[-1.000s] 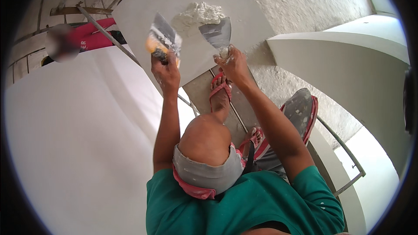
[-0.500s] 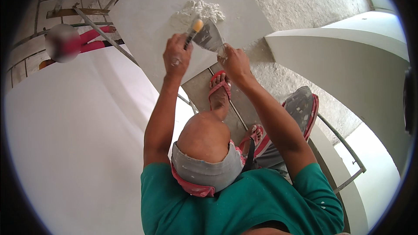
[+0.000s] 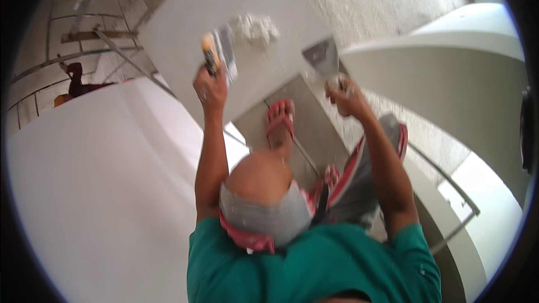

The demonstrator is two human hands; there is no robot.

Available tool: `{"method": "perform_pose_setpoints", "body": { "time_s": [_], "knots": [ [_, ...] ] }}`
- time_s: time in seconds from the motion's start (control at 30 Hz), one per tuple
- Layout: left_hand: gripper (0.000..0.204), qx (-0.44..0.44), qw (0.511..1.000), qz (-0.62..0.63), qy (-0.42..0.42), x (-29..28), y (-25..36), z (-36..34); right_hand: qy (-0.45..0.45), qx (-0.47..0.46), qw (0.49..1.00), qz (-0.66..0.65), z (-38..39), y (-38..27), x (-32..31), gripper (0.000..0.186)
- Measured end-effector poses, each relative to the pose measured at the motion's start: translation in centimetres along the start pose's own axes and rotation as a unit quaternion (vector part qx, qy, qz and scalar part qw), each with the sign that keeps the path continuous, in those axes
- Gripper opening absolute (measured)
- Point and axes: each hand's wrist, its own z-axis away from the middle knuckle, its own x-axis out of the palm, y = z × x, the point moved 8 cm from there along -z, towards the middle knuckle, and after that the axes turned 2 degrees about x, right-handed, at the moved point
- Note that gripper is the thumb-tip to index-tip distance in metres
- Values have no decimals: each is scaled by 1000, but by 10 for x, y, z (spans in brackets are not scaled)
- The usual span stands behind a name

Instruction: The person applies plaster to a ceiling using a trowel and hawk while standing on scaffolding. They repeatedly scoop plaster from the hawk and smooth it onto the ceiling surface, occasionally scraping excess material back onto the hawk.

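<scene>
My left hand (image 3: 210, 87) is closed on the yellow-and-black handle of a flat trowel (image 3: 228, 50), whose pale blade stands beside the handle. A heap of white putty (image 3: 256, 29) lies on a large grey board (image 3: 185, 17), just right of that blade. Off to the right, my right hand (image 3: 347, 96) grips a putty knife (image 3: 321, 58) by its handle. Its grey, flared blade points away from me, above the board's right edge. White smears mark both hands. The tools are slightly blurred.
Below me are scaffold planks (image 3: 297, 106) under my sandalled feet. A white curved surface (image 3: 101, 191) fills the left, and a pale curved wall (image 3: 438, 73) the right. Metal rails (image 3: 443, 174) stand at the lower right. Another person's arm (image 3: 84, 84) shows among scaffold bars at far left.
My hands have moved apart: the left with the trowel slightly left and down, the right with the putty knife rightward and down. The two tools were close together before. The other person has shifted.
</scene>
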Motion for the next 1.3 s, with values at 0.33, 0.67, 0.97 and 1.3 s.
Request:
{"method": "perform_pose_setpoints", "body": {
  "time_s": [0.33, 0.67, 0.97, 1.3],
  "knots": [
    [32, 13, 997, -63, -31, 16, -19, -3, 24, -13, 995, -93, 18, -2, -11, 25],
    [35, -42, 993, 92, 59, -36, 34, -6, 126, -59, 970, 201, 47, -27, -38, 30],
    [31, -179, 960, 214, -4, -35, -6, 14, 209, -117, 914, 327, 84, -27, -76, 49],
    [48, -112, 865, 485, 61, -174, 179, -36, 292, -55, 901, 315, 144, -24, -122, 41]
  ]
}}
